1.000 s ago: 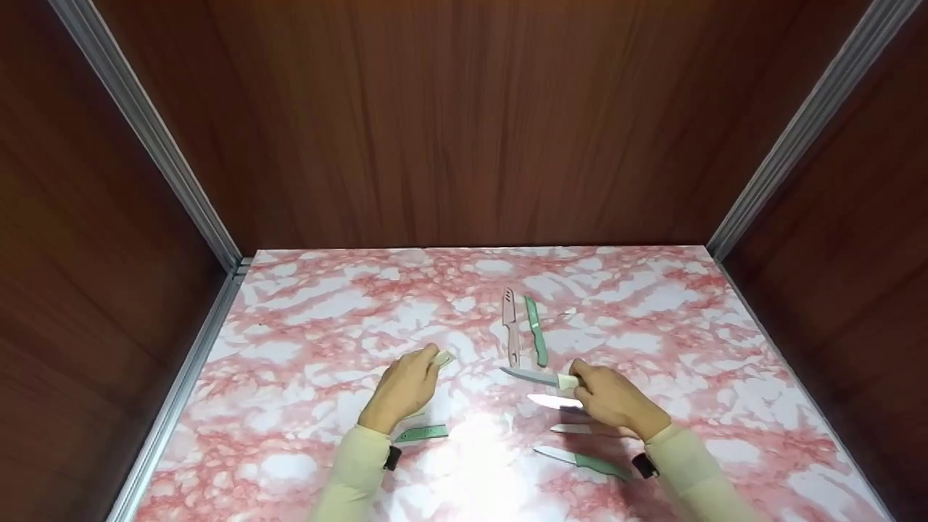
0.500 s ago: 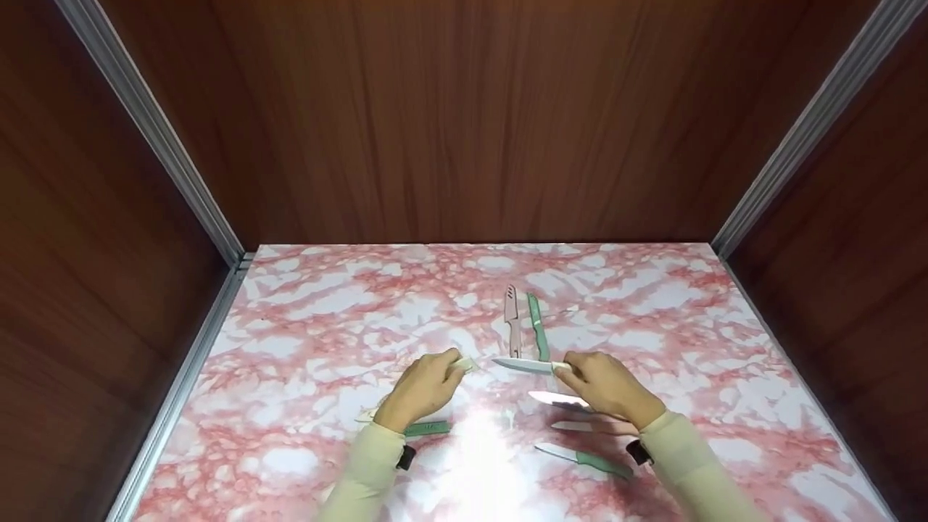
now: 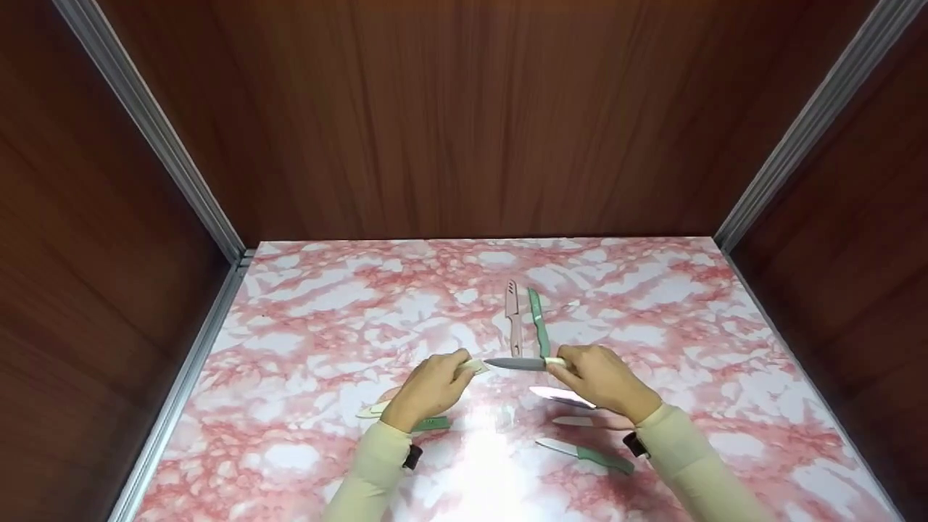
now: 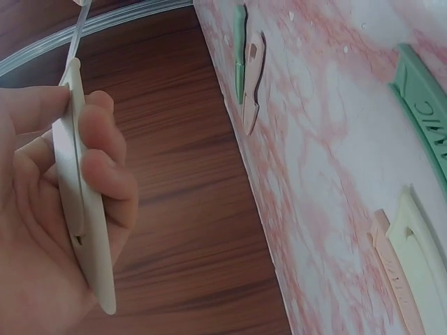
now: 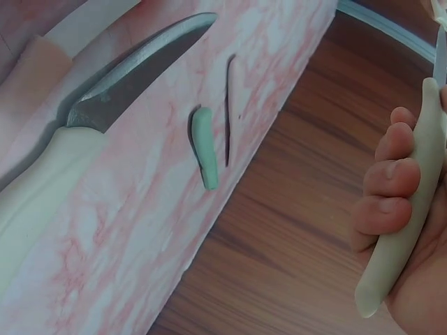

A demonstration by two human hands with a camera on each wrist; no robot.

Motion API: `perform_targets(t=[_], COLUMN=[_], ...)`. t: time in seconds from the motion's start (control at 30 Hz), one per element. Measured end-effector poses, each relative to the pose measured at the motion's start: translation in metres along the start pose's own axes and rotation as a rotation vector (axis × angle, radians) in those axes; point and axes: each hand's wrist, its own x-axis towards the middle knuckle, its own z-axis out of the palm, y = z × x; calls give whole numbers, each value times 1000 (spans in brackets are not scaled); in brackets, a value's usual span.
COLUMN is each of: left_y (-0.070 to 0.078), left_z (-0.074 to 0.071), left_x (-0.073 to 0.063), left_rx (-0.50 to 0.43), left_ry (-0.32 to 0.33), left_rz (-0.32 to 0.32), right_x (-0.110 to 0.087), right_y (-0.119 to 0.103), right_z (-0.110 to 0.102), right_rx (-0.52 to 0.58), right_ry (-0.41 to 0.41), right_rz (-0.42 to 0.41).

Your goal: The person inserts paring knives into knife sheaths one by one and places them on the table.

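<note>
Your left grip (image 3: 429,386) is curled around a cream sheath (image 4: 94,269), its narrow mouth pointing to the right. Your right grip (image 3: 602,377) is wrapped around the cream handle (image 5: 405,223) of a knife (image 3: 516,364), with its blade lying level and reaching left. The blade's tip meets the sheath's mouth in the head view, but you cannot tell whether it is inside. Both are held up over the pink-and-white tabletop (image 3: 312,326).

Beyond your hands, a pink sheathed knife (image 3: 513,312) and a green sheathed knife (image 3: 539,322) lie side by side. Near your right forearm rest a larger cream-handled knife (image 5: 98,115), a pink-handled knife (image 3: 576,421) and a green-handled knife (image 3: 584,455), blades bare and pointing left. By your left wrist lie a green sheath (image 4: 422,105), a second cream sheath (image 4: 419,258) and, just beside that, a pink sheath (image 4: 391,269).
</note>
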Motion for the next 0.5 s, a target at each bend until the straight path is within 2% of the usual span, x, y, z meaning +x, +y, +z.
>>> perform_targets(t=[0.5], left_y=[-1], left_z=[-1], left_x=[-2], left_rx=[23], left_ry=[11], left_rz=[-7], right_x=[3], right_y=[-6], right_z=[-1], right_rx=[-14], right_ry=[3], right_rz=[11])
